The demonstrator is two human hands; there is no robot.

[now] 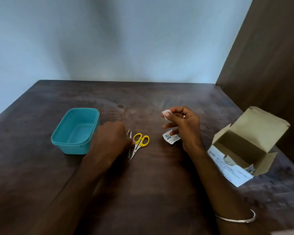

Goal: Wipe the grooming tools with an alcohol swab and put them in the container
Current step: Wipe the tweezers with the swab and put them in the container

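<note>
Now the right hand [182,126] is up off the bench [159,175], its grip pinching a small white alcohol swab [165,114] at the fingertips, with the torn wrapper [171,139] caught under its lower fingers. The left hand [109,139] is down on the grooming tools, fingers curled at the yellow-handled scissors [138,145] and a thin metal tool [129,143] just beside them; whether that grip has closed on either one, I cannot tell.

Both tools lie mid-bench, just right of the teal container [75,131], which sits toward the left edge with nothing in it. The scissors' long axis runs from the far right to the near left: yellow loops away from the person, closed tips pointing back at them.

Risks from here, as I judge it: those tips face the reaching wrist, so a hasty lift could prick. The two tools lie touching, so picking one may drag the other. The wrapper could drop and get in the way. The open swab box [244,150] stands well clear near the right edge.
</note>
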